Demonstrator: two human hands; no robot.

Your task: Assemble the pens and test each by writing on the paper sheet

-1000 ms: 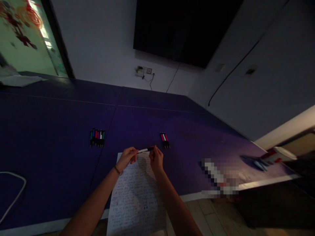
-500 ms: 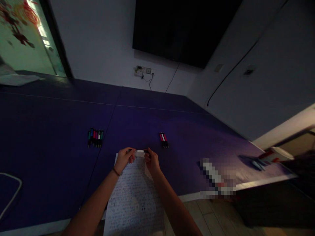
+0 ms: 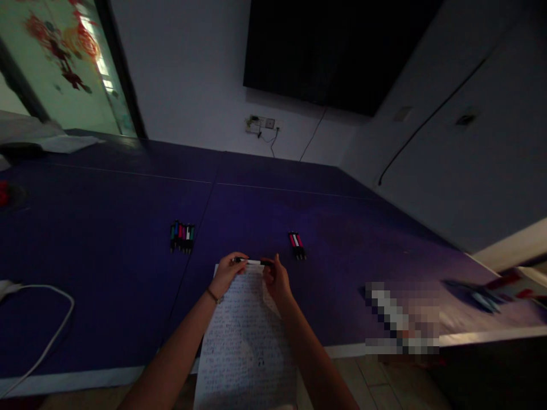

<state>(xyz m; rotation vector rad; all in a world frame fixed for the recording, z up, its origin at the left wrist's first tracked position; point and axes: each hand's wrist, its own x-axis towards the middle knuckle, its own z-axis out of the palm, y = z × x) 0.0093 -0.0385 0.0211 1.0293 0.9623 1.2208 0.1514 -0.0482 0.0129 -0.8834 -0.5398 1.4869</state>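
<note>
A white pen with black ends is held level across the top edge of a handwritten sheet of paper. My left hand pinches the pen's left end. At its right end, the fingers of my right hand are closed on the dark tip, with the thumb pointing up. Beyond my left hand, several coloured pens lie side by side on the purple table. Three more pens, pink and white, lie in a row beyond my right hand.
A white cable curves over the table's left side. On the right lie a blurred-out object and a blue-grey item near the table edge. A dark screen hangs on the wall above sockets.
The view has shifted left, so everything appears further right. My right thumb has lifted from the pen and now points up; both hands stay at the pen's ends.
</note>
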